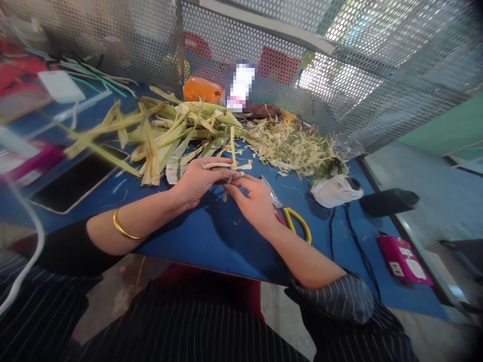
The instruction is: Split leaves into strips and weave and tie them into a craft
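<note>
My left hand [199,180] is closed around a pale leaf strip [226,165] that sticks out past its fingers, just above the blue table [211,236]. My right hand [255,201] meets it from the right, its fingertips pinched on the same strip. A gold bangle sits on my left wrist. Behind the hands lies a heap of long green and yellow leaves [162,136], and to its right a pile of thin shredded trimmings [294,146]. Yellow-handled scissors [290,216] lie on the table right beside my right hand.
A dark tablet [77,178] lies at the left, near a pink object [37,161]. A white mask [334,191] and a black cable lie at the right, with a pink box [405,259] near the table edge. Perforated metal screens [339,75] wall the back. An orange packet [202,90] stands there.
</note>
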A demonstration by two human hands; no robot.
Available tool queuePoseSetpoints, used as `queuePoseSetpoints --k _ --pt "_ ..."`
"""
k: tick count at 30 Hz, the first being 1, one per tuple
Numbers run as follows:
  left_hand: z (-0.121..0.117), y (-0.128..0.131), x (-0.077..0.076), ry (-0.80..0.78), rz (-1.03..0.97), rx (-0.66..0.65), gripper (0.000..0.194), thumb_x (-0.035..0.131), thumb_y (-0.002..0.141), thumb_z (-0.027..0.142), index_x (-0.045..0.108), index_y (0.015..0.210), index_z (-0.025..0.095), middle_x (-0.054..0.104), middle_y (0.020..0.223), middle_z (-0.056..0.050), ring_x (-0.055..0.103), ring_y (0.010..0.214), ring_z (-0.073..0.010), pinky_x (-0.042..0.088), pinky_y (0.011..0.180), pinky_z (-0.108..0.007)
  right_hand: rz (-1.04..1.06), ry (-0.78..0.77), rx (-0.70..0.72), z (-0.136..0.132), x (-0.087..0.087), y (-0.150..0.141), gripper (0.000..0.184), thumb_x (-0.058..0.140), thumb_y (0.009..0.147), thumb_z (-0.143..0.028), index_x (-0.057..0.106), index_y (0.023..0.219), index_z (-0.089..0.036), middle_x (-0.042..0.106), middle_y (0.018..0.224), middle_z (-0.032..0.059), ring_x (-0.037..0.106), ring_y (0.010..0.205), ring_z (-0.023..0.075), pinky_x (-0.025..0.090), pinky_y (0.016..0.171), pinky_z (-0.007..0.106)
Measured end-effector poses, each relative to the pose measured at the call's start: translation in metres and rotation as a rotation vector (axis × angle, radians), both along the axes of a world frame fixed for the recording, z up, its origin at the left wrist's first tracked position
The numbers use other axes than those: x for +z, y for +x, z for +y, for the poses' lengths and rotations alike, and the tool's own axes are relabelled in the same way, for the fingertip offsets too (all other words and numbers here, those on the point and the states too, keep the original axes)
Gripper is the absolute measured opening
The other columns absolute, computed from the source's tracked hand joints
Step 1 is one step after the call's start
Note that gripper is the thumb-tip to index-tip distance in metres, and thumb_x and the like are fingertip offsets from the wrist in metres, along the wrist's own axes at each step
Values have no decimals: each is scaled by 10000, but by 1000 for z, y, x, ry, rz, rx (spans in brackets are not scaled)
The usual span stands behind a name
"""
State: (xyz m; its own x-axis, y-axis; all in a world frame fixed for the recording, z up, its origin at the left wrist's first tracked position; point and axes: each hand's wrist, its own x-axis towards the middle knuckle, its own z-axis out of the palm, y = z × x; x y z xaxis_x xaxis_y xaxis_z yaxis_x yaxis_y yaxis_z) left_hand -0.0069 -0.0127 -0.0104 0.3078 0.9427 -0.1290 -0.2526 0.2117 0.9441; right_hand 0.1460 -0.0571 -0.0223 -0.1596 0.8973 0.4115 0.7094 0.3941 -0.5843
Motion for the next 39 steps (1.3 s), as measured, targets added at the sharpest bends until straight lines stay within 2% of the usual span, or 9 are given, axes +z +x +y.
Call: queuePoseSetpoints --k 8,14,18,21,25,28,31,34,39 --pt "1 2 -4 5 -33 59 340 855 553 220 709 845 126 719 756 -41 676 745 -159 539 774 -305 166 -131 89 0 8 -2 230 593 832 -218 570 603 -196 575 678 -12 547 690 136 412 726 289" --pt "3 0 -1 10 -3 30 393 832 606 267 686 942 126 737 785 -59 692 733 -178 553 761 -336 806 -453 -3 8 -2 -1 235 643 801 -427 648 762 -195 652 752 11 590 710 136 477 735 291" --pt "0 -3 5 -4 68 -190 322 784 670 329 709 922 143 749 791 -76 706 733 -186 541 733 -299 1039 -505 -81 16 -8 4 282 728 705 -434 580 712 -194 590 675 -18 547 609 109 484 649 272" --pt "1 -7 9 -54 44 -359 364 675 759 465 724 939 152 759 863 -116 717 748 -198 541 703 -289 989 -369 -101 17 -6 7 252 714 720 -369 535 663 -201 544 619 -44 514 574 102 459 620 266" --pt "4 -10 11 -136 75 -387 339 707 744 461 710 890 155 755 844 -118 717 700 -198 542 624 -271 778 -200 -96 14 -1 7 198 682 756 -320 558 651 -207 563 646 -37 531 651 116 466 696 277" --pt "6 -9 9 -141 98 -362 209 770 713 282 692 851 146 747 805 -87 688 625 -139 517 563 -209 730 -232 -30 14 2 7 116 653 794 -335 644 767 -223 643 769 -13 585 768 135 485 791 297" --pt "7 -7 9 -174 34 -278 108 727 747 193 691 834 142 726 751 -51 634 528 -85 480 493 -164 743 -297 64 16 2 9 158 602 844 -341 685 931 -238 689 887 1 620 864 139 480 880 319" --pt "9 -8 10 -209 -43 -240 96 701 761 152 701 857 153 707 711 -29 599 478 -70 457 447 -153 683 -334 132 16 1 11 140 627 835 -340 703 866 -227 695 822 0 630 816 144 492 846 322" --pt "9 -12 10 -302 -83 -365 179 704 769 162 712 948 167 726 783 -44 594 478 -71 487 462 -169 507 -241 130 15 -3 13 148 651 825 -356 732 855 -236 708 840 0 633 836 165 478 810 315"
